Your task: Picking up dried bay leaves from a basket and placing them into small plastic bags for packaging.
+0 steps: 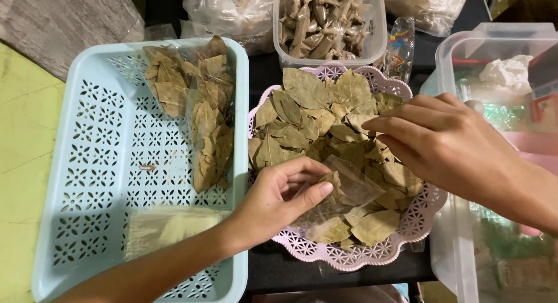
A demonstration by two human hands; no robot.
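A pink scalloped basket (407,227) holds a heap of dried bay leaves (317,114). My left hand (279,195) pinches a small clear plastic bag (349,189) with a few leaves in it, at the basket's front. My right hand (442,137) reaches in from the right. Its fingertips are pinched on the leaves near the middle of the heap. Whether a leaf is between them I cannot tell.
A light blue perforated tray (99,163) on the left holds filled leaf packets (200,105) and a stack of empty bags (168,227). A clear tub of packed pods (328,24) stands behind the basket. Clear plastic bins (500,59) are on the right.
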